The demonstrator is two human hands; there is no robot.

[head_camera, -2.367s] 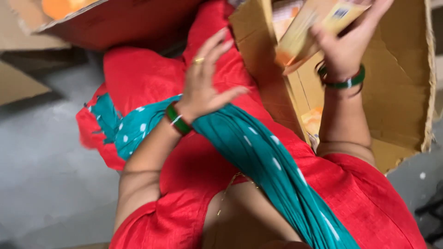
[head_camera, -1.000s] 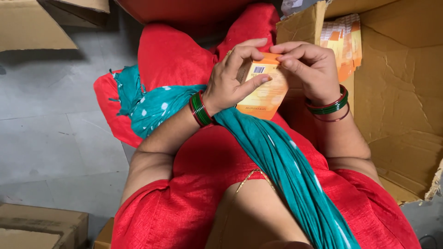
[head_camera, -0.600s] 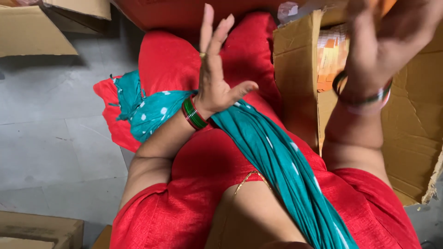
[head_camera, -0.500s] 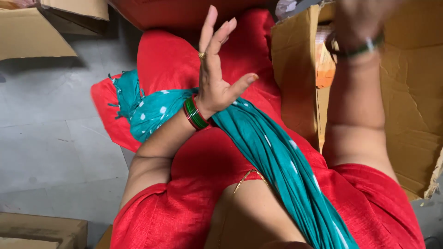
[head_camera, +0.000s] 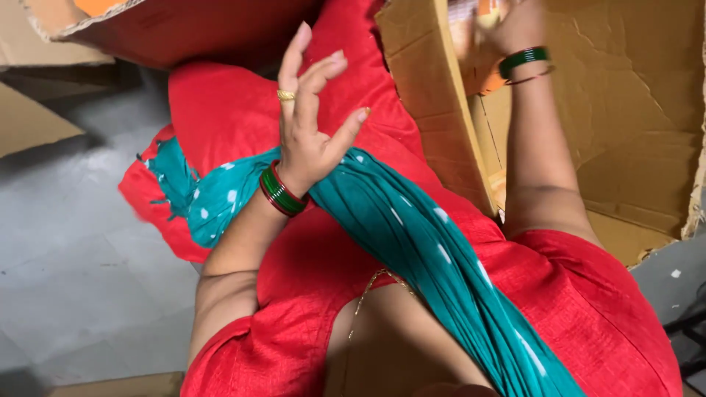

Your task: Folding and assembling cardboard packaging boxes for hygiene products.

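The left hand (head_camera: 312,125) hangs raised above the lap with nothing in it: its fingers (head_camera: 294,55) are spread and loosely curled, palm turned inward, a gold ring on one finger and green-and-red bangles (head_camera: 282,191) at the wrist. Held up like this, clear of the red dress (head_camera: 309,279) and the teal dotted scarf (head_camera: 412,235) that crosses the body, it looks parked and ready to receive rather than at work. The right hand (head_camera: 515,29) is stretched well away from it, reaching up into the large open cardboard box (head_camera: 632,125) that stands at the person's right side; a green bangle (head_camera: 523,60) circles that wrist. That hand is blurred and partly cut by the top edge of the view, so I cannot tell how far its fingers are closed or whether they grip anything. Around it, inside the box near the cardboard flap (head_camera: 434,110), sit orange and pale packets (head_camera: 485,73), stacked against the inner wall where the arm can reach them without the person rising. A second cardboard box (head_camera: 162,29), reddish-brown on its side, lies tipped at the top left just beyond the knees, and more flattened cardboard (head_camera: 37,125) rests on the grey tiled floor (head_camera: 81,279) to the left, all kept close around the seated person.
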